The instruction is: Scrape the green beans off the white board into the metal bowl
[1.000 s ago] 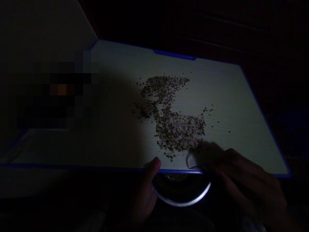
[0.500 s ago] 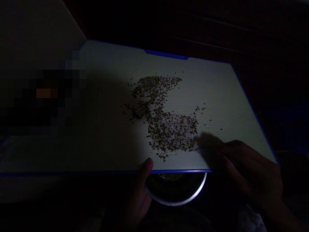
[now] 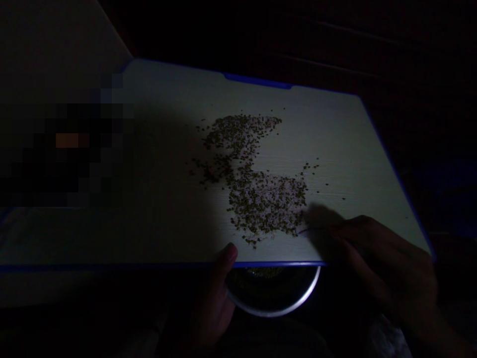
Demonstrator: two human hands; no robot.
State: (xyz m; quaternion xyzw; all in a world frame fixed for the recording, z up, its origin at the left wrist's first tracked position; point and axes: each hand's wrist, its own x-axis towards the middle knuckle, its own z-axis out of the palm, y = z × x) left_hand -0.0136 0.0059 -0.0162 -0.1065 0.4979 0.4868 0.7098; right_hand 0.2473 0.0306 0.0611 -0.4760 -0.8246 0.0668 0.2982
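A white board with a blue rim [image 3: 335,129] lies in front of me in dim light. A spread of small green-brown grains [image 3: 257,184] covers its middle. Just below the board's near edge sits a round metal bowl [image 3: 276,293] with some grains inside. My left hand [image 3: 216,298] grips the bowl's left side, thumb up against the board edge. My right hand [image 3: 380,263] rests on the board's near right part, fingers closed on a thin flat piece [image 3: 316,231] I cannot make out, beside the grain patch.
A pixelated dark area [image 3: 67,149] covers the board's left end. A pale surface [image 3: 48,44] rises at the far left. Everything beyond the board is too dark to make out.
My right hand has drawn back from the near edge by the bowl to the right side of the grain patch. The view shifted slightly. The left hand stays on the bowl.
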